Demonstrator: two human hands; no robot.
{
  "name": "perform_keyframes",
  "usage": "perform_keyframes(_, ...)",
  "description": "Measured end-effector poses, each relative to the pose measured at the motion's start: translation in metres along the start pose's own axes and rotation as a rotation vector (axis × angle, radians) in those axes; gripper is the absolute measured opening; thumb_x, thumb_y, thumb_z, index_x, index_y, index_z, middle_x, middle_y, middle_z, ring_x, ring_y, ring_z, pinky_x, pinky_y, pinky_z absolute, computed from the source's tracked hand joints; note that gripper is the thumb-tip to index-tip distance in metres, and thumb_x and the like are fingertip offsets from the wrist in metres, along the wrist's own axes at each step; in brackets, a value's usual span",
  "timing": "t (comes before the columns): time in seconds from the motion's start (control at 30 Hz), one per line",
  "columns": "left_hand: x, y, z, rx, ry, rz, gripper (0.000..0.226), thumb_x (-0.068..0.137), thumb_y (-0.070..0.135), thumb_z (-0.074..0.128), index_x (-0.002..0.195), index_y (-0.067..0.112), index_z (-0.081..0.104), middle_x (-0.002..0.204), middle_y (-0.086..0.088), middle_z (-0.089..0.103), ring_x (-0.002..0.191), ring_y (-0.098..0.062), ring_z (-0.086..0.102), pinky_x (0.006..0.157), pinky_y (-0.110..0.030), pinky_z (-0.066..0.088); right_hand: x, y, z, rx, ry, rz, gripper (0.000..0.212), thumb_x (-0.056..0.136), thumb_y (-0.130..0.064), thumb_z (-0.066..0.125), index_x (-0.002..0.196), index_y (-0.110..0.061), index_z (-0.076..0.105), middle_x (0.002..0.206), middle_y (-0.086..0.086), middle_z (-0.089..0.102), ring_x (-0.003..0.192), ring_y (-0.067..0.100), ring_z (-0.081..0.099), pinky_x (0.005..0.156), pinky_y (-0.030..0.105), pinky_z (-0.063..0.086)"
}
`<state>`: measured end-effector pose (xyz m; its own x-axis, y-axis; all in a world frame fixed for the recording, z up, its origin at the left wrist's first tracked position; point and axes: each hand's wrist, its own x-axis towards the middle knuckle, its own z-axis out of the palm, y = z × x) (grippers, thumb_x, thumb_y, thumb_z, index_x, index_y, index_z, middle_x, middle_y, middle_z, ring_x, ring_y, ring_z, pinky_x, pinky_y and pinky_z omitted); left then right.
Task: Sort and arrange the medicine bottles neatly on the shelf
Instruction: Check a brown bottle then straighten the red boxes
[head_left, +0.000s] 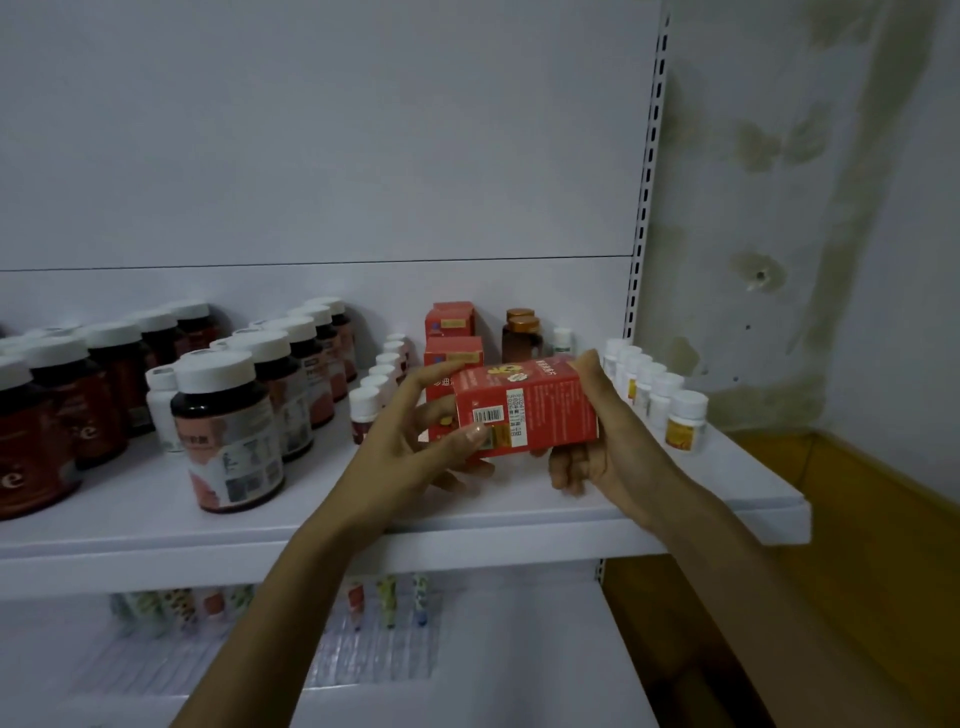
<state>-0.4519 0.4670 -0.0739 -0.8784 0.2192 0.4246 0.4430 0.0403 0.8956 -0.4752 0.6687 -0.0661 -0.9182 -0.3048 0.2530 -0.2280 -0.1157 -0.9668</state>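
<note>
A red medicine box (540, 408) with a barcode lies on its side just above the white shelf (675, 499), held between both hands. My left hand (415, 441) grips its left end, thumb on the front near the barcode. My right hand (597, 441) grips its right end, thumb on top. Behind it stand two more red boxes (451, 332), one behind the other. An amber bottle (521, 338) with a gold cap stands to their right. Rows of small white bottles (670, 400) run along the right, and another row (382, 374) sits left of the boxes.
Several large dark bottles with white caps (228, 421) fill the shelf's left half. The slotted upright (644, 182) marks the shelf's right end, with a stained wall beyond. A lower shelf (467, 649) holds small colourful tubes (387, 600). A wooden surface (857, 545) lies at the right.
</note>
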Motion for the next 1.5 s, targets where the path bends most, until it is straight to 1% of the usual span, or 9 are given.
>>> perform_keyframes(0.17,0.001,0.000,0.000,-0.041,0.032,-0.039,0.062,0.076,0.035,0.077,0.130,0.040,0.045,0.121,0.008,0.060,0.104,-0.013,0.066,0.072,-0.029,0.057,0.002,0.007,-0.003,0.052,-0.026,-0.050,0.041,0.084,-0.049,0.051,0.110,-0.017,0.054,0.071,0.004,0.067,0.048,0.017,0.056,0.039,0.024,0.039)
perform_keyframes(0.27,0.003,-0.001,-0.001,-0.039,0.039,-0.080,0.060,0.074,0.051,0.064,0.131,0.044,0.047,0.119,0.004,0.063,0.100,-0.021,0.068,0.071,-0.030,0.057,0.003,0.009,-0.006,0.073,-0.056,-0.096,0.035,0.079,-0.033,0.052,0.113,-0.023,0.051,0.081,0.006,0.069,0.054,0.019,0.059,0.037,0.023,0.040)
perform_keyframes(0.5,0.003,0.005,0.004,-0.058,-0.014,-0.114,0.041,0.077,0.039,0.059,0.116,0.027,0.054,0.098,-0.008,0.073,0.066,-0.028,0.071,0.053,-0.024,0.053,0.001,0.012,-0.009,0.078,-0.036,-0.148,0.046,0.075,-0.022,0.056,0.119,-0.032,0.049,0.090,-0.003,0.070,0.068,0.020,0.066,0.046,0.027,0.049)
perform_keyframes(0.67,0.004,-0.001,-0.002,-0.046,-0.004,-0.063,0.045,0.074,0.024,0.065,0.117,0.019,0.052,0.102,-0.002,0.072,0.084,-0.023,0.071,0.062,-0.023,0.054,0.002,0.011,-0.007,0.127,-0.024,-0.116,0.055,0.071,-0.014,0.074,0.118,-0.027,0.050,0.096,-0.003,0.067,0.085,0.012,0.070,0.060,0.030,0.057)
perform_keyframes(0.93,0.003,0.000,-0.002,-0.067,-0.058,-0.013,0.052,0.074,0.013,0.077,0.119,0.019,0.051,0.112,0.008,0.068,0.097,-0.021,0.069,0.071,-0.024,0.055,0.001,0.012,-0.007,0.101,-0.033,-0.147,0.057,0.063,-0.035,0.079,0.115,-0.031,0.056,0.112,0.003,0.065,0.102,0.023,0.067,0.067,0.032,0.057)
perform_keyframes(1.1,0.005,0.001,0.000,-0.111,-0.074,-0.064,0.058,0.069,0.057,0.074,0.120,0.036,0.055,0.114,0.000,0.068,0.095,-0.024,0.070,0.071,-0.026,0.055,0.000,0.016,-0.009,0.118,-0.039,-0.219,0.069,0.059,-0.024,0.084,0.120,-0.032,0.053,0.107,0.000,0.067,0.104,0.022,0.066,0.073,0.031,0.057)
perform_keyframes(1.2,0.004,0.001,0.000,-0.128,-0.045,-0.065,0.037,0.084,0.043,0.064,0.118,0.031,0.055,0.107,-0.009,0.071,0.083,-0.032,0.071,0.064,-0.027,0.056,0.000,0.016,-0.009,0.094,-0.050,-0.221,0.073,0.061,-0.018,0.081,0.125,-0.035,0.051,0.114,0.005,0.062,0.109,0.023,0.062,0.078,0.033,0.056)
perform_keyframes(1.33,0.002,0.000,-0.002,-0.076,-0.038,-0.014,0.032,0.083,0.030,0.060,0.113,0.023,0.051,0.103,-0.008,0.072,0.086,-0.030,0.071,0.066,-0.027,0.055,0.002,0.013,-0.007,0.110,-0.093,-0.132,0.086,0.056,-0.044,0.085,0.131,-0.029,0.046,0.109,0.003,0.070,0.099,0.027,0.069,0.070,0.031,0.058)
perform_keyframes(1.5,0.002,-0.003,-0.002,-0.064,-0.049,-0.002,0.047,0.083,0.035,0.072,0.124,0.034,0.050,0.114,-0.002,0.068,0.099,-0.026,0.068,0.074,-0.030,0.056,-0.002,0.009,-0.008,0.192,-0.118,-0.128,0.063,0.068,-0.021,0.072,0.126,-0.020,0.048,0.102,0.003,0.071,0.087,0.025,0.072,0.059,0.027,0.057)
